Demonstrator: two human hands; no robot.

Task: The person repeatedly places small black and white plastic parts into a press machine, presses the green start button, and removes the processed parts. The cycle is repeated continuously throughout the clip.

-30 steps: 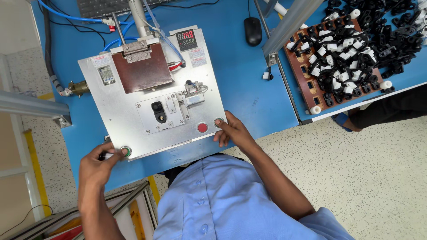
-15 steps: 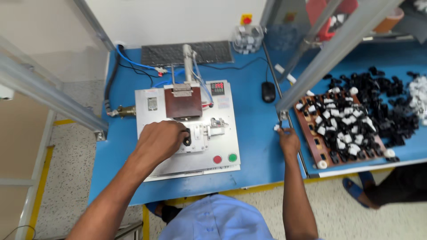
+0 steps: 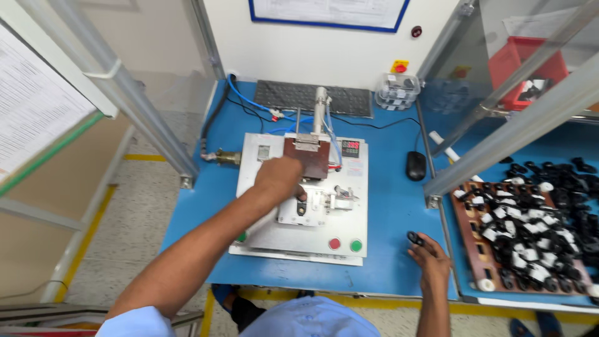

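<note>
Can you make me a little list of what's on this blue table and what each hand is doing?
Table: blue table
Middle: metal test fixture with a red button and green button
Left hand: resting on the fixture's centre
Right hand: holding a small black part
Right side: brown tray of black-and-white parts
Back: keyboard, black mouse

This is a factory assembly station, a workshop floor rather than any home or office. A blue bench (image 3: 387,262) framed by aluminium posts (image 3: 143,118) carries a metal press fixture (image 3: 299,237) at its middle, with red and green push buttons (image 3: 345,244) along its near edge, a small digital controller (image 3: 350,148) and blue air hoses (image 3: 249,103) running toward the far edge. At the right side sits a brown tray (image 3: 474,249) packed with small black and white parts. Posted work sheets (image 3: 31,106) hang at the left, and the floor is speckled, with yellow safety lines (image 3: 87,224).
</note>
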